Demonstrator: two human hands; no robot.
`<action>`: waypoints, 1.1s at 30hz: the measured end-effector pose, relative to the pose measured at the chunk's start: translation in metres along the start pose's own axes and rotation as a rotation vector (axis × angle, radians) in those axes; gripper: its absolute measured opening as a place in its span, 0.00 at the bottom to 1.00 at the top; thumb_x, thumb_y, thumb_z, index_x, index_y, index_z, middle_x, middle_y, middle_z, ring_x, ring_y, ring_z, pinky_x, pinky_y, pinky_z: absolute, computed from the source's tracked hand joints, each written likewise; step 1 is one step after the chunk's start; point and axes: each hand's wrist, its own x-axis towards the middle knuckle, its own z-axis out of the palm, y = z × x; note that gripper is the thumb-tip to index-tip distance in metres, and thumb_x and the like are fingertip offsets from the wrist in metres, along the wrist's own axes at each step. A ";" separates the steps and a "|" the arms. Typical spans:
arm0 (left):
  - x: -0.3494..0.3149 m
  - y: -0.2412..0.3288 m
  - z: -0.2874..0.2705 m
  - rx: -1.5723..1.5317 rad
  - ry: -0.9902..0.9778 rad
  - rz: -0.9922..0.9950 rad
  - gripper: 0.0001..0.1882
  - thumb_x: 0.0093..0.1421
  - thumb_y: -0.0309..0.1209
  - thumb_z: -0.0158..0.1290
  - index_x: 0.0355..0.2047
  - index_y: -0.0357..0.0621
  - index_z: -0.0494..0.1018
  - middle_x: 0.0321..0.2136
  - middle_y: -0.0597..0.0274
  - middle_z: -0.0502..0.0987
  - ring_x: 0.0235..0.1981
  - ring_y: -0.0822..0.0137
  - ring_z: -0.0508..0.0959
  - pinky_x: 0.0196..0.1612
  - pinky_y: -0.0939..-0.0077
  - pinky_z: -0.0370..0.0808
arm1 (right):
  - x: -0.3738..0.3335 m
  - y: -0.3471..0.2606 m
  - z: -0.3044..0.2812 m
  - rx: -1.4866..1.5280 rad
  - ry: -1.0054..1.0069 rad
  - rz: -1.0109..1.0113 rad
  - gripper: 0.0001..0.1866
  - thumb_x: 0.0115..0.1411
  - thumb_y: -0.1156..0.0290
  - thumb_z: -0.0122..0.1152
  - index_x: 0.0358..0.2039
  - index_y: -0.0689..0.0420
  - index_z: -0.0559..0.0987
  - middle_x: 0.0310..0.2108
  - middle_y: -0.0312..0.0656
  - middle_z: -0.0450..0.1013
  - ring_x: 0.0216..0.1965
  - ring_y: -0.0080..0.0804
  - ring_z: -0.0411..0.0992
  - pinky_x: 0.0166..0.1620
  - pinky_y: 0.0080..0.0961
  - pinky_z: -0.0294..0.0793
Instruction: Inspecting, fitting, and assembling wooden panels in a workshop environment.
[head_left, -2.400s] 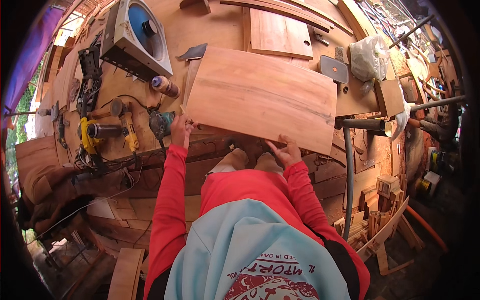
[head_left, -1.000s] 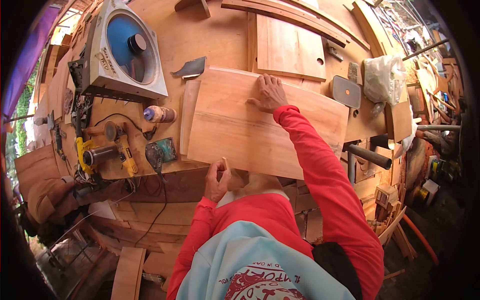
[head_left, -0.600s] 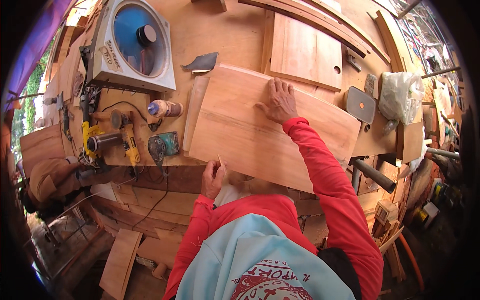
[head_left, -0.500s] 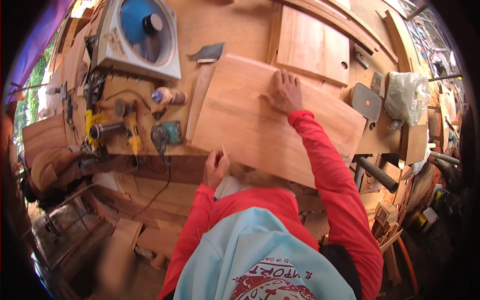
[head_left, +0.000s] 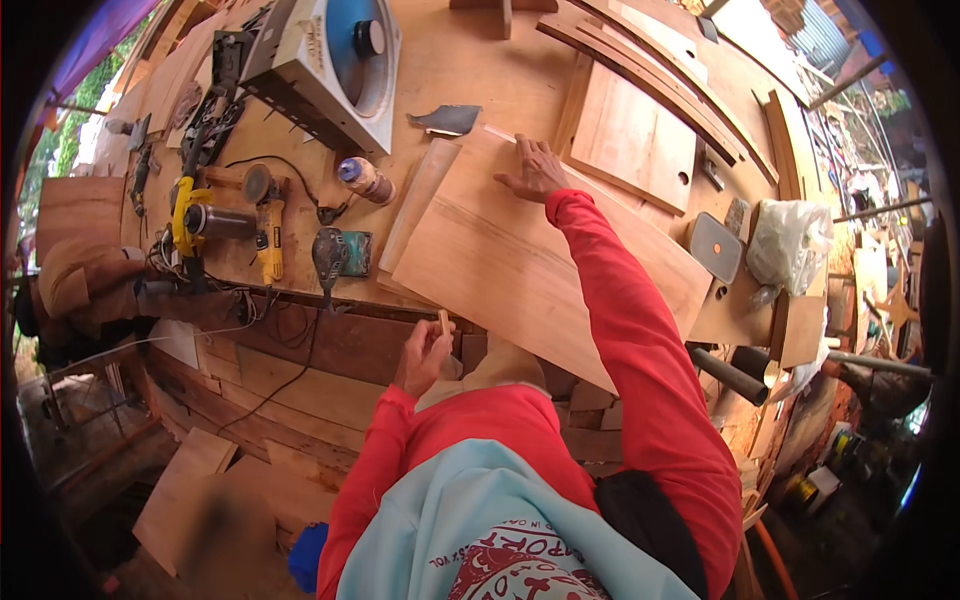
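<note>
My right hand lies flat, fingers spread, on the wooden board.
At seven o'clock, my left hand pinches a pencil.

A big wooden workbench fills the top of the view, and its front is made of dark planks. Bright daylight falls on it. Far to the left of the hands there are green leaves outside, under a purple sheet. Down low on the left, below the hands, the ground is brown dirt with flat boards lying on it. To the right of the hands, long wood strips lie on the bench. Farther right, a fence lets light through, and wood scraps are piled by the bench.
</note>
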 end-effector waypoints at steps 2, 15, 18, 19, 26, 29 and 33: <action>-0.022 -0.007 -0.013 0.022 0.032 -0.014 0.13 0.67 0.29 0.49 0.47 0.34 0.70 0.37 0.63 0.75 0.37 0.77 0.73 0.43 0.81 0.72 | 0.015 -0.011 0.002 -0.017 -0.020 -0.012 0.44 0.50 0.47 0.68 0.58 0.61 0.63 0.56 0.54 0.68 0.59 0.53 0.63 0.57 0.49 0.65; -0.060 -0.038 -0.032 -0.136 0.235 -0.031 0.12 0.67 0.29 0.47 0.47 0.34 0.70 0.41 0.59 0.76 0.41 0.72 0.75 0.47 0.78 0.72 | 0.022 -0.006 0.021 -0.202 -0.037 -0.064 0.46 0.52 0.48 0.68 0.63 0.62 0.60 0.62 0.53 0.62 0.63 0.54 0.60 0.62 0.45 0.63; -0.062 -0.024 -0.043 -0.158 0.230 -0.038 0.12 0.67 0.29 0.47 0.47 0.34 0.70 0.41 0.60 0.76 0.41 0.73 0.75 0.47 0.78 0.72 | 0.000 -0.020 -0.004 -0.124 -0.011 -0.078 0.34 0.51 0.61 0.70 0.56 0.60 0.69 0.55 0.55 0.66 0.57 0.56 0.64 0.58 0.42 0.67; -0.058 -0.024 -0.049 -0.164 0.255 0.007 0.12 0.66 0.29 0.48 0.47 0.34 0.70 0.37 0.63 0.74 0.37 0.75 0.73 0.43 0.80 0.71 | -0.018 -0.022 -0.008 -0.142 -0.019 -0.073 0.34 0.51 0.61 0.70 0.56 0.60 0.69 0.55 0.55 0.66 0.57 0.56 0.64 0.58 0.42 0.67; -0.060 -0.042 -0.118 -0.095 0.177 0.010 0.13 0.67 0.30 0.47 0.48 0.35 0.70 0.40 0.60 0.76 0.41 0.73 0.75 0.47 0.78 0.72 | -0.116 -0.036 -0.010 -0.262 -0.481 0.258 0.33 0.45 0.52 0.74 0.43 0.64 0.74 0.47 0.57 0.68 0.52 0.52 0.68 0.52 0.40 0.72; -0.066 -0.044 -0.146 -0.043 0.108 0.024 0.12 0.67 0.30 0.48 0.47 0.35 0.70 0.40 0.60 0.75 0.40 0.73 0.75 0.46 0.78 0.72 | -0.106 -0.025 -0.003 -0.247 -0.562 0.301 0.37 0.41 0.47 0.74 0.45 0.62 0.77 0.47 0.60 0.73 0.51 0.53 0.71 0.53 0.40 0.72; -0.081 -0.060 -0.179 0.027 0.076 -0.032 0.12 0.68 0.29 0.47 0.47 0.34 0.69 0.39 0.60 0.75 0.40 0.74 0.74 0.46 0.79 0.72 | -0.095 -0.040 -0.008 -0.217 -0.663 0.353 0.25 0.40 0.52 0.74 0.36 0.54 0.84 0.38 0.50 0.79 0.49 0.53 0.73 0.50 0.43 0.75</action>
